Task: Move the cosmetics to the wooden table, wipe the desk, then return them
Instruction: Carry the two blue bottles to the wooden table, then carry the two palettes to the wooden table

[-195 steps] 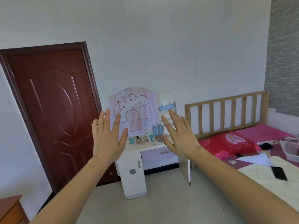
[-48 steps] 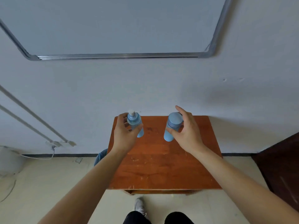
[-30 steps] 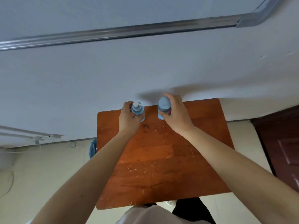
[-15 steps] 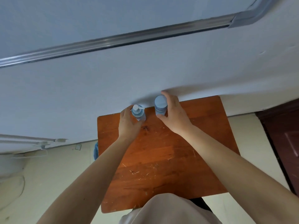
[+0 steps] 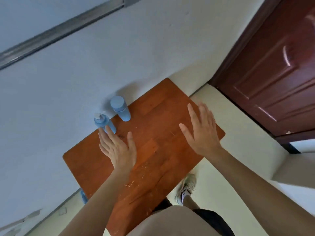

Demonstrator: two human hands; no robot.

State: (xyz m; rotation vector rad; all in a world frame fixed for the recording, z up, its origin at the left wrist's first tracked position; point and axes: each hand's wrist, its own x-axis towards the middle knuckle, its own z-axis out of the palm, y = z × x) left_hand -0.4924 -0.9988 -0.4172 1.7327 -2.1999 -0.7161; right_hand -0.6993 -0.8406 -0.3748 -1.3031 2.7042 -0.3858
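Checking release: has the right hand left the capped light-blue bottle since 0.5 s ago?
Yes. The right hand let go of the capped light-blue bottle, drawing toward the right edge of the red-brown wooden table.

Bright, even daylight, soft shadow of the capped bottle (image 5: 120, 108) on the far white wall (image 5: 119, 57), white glare streaks on the glossy door (image 5: 272, 74) at right, right hand (image 5: 202, 132) slightly motion-blurred, metal rail (image 5: 59, 33) smeared far left, wide-angle bending at edges
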